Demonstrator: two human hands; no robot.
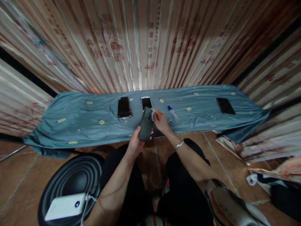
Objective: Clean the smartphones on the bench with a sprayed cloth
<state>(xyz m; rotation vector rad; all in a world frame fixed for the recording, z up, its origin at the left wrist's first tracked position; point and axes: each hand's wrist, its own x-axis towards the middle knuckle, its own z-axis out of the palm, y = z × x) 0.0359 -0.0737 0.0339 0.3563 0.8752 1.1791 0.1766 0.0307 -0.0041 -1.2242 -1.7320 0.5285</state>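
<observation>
My left hand point(135, 141) is closed round the lower part of a dark green smartphone point(145, 125), its back with the camera lenses turned up. At the phone's upper right edge, my right hand point(161, 121) pinches a small whitish wipe or cloth point(153, 113) against it. A white-framed phone point(146, 102) lies just behind, partly hidden by the green one. Left of it rests a stack of dark phones point(124, 108). To the right of my right hand is a clear bottle with a blue cap point(173, 113), lying on its side.
A blue-green cloth point(105, 133) covers the narrow table. Another black phone point(225, 106) lies at its right end. Pleated curtains point(150, 40) hang behind and at both sides. On the floor at lower left, a white power bank point(66, 206) with a cable sits on a round black ringed object point(70, 172).
</observation>
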